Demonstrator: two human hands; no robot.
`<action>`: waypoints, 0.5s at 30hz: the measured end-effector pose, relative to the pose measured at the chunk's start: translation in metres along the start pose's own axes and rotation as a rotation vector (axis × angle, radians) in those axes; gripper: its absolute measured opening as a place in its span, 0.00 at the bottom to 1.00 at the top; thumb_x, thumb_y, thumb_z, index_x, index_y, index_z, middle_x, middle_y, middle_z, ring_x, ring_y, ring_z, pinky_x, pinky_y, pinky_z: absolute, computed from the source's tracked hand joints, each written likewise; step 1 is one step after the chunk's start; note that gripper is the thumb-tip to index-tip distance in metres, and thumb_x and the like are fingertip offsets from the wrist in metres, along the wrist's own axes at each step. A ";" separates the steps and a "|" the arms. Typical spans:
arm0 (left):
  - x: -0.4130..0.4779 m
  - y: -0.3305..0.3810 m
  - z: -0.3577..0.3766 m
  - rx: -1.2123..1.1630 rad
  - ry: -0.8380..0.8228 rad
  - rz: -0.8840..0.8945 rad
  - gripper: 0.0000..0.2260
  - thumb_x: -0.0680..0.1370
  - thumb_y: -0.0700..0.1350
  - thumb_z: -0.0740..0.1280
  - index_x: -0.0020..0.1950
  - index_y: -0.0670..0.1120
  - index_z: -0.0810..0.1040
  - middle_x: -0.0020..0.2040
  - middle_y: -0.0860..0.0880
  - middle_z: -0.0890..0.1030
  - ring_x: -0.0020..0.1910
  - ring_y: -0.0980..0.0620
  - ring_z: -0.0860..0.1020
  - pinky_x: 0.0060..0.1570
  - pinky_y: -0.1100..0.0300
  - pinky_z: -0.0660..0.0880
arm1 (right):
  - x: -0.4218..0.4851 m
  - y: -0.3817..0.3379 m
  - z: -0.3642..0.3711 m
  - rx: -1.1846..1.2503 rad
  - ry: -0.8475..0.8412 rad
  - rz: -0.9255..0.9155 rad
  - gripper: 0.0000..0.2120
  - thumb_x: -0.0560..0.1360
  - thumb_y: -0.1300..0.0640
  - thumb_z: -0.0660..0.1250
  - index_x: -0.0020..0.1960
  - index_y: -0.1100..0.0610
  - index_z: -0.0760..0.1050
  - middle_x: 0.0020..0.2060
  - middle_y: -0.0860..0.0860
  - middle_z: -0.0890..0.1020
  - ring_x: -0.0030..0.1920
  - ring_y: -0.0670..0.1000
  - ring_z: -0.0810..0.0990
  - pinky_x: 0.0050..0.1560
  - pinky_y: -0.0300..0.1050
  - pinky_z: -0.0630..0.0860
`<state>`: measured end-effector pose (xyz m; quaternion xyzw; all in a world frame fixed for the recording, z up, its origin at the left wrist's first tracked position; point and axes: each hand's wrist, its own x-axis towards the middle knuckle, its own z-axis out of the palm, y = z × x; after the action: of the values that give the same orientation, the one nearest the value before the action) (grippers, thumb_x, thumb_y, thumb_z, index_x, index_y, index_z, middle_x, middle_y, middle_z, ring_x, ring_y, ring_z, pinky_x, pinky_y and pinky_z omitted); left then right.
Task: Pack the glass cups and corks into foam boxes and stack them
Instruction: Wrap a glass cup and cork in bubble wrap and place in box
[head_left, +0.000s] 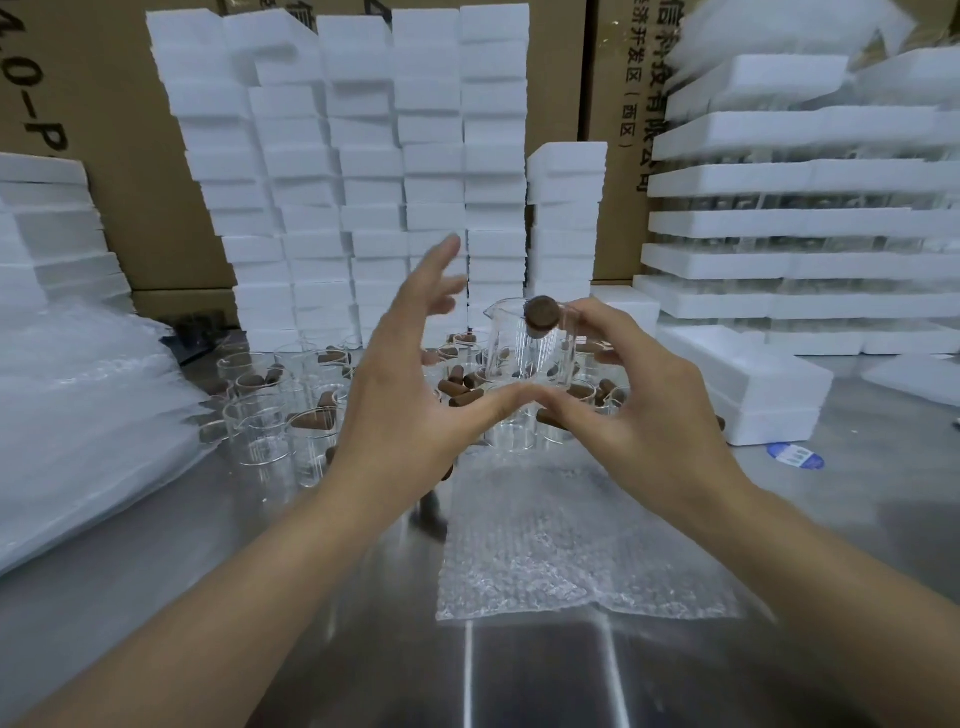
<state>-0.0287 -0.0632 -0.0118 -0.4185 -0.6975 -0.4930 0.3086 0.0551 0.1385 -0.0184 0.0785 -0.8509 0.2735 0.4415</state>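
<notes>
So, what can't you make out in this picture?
All head view.
Blurred by motion: the left hand.
Unclear: whether the brown round cork sits in the clear glass cup or the right hand pinches it; blurred.
Hidden by their walls: contents of the stacked white foam boxes.
Too small: print on the blue round label.
Blurred: the dark object under the left wrist.

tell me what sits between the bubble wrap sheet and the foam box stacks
In the head view: a cluster of glass cups and loose brown corks on the table.

Two hands (410, 405) (654, 415), one flat bubble-wrap sheet (571, 540)
</notes>
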 end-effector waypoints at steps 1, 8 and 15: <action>0.000 0.000 0.000 0.027 0.025 0.035 0.50 0.69 0.67 0.80 0.83 0.70 0.54 0.75 0.63 0.71 0.74 0.58 0.72 0.63 0.55 0.75 | 0.000 0.001 -0.001 -0.037 0.008 -0.006 0.31 0.76 0.45 0.78 0.75 0.47 0.72 0.66 0.39 0.80 0.67 0.40 0.77 0.67 0.47 0.78; 0.000 -0.001 -0.002 0.283 0.092 0.259 0.46 0.74 0.50 0.82 0.84 0.58 0.57 0.80 0.50 0.66 0.78 0.48 0.68 0.70 0.52 0.73 | 0.000 -0.004 0.000 -0.141 0.026 -0.078 0.28 0.74 0.49 0.76 0.72 0.51 0.72 0.62 0.45 0.79 0.63 0.47 0.76 0.61 0.48 0.78; -0.005 0.000 0.003 0.417 -0.067 0.320 0.34 0.74 0.46 0.81 0.79 0.51 0.75 0.74 0.53 0.78 0.76 0.47 0.72 0.70 0.43 0.73 | -0.001 -0.008 0.003 -0.197 0.011 -0.239 0.28 0.73 0.48 0.75 0.71 0.54 0.77 0.63 0.48 0.79 0.65 0.51 0.75 0.66 0.54 0.73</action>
<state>-0.0269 -0.0617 -0.0169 -0.4669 -0.7189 -0.2692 0.4389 0.0565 0.1305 -0.0171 0.1338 -0.8559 0.1345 0.4810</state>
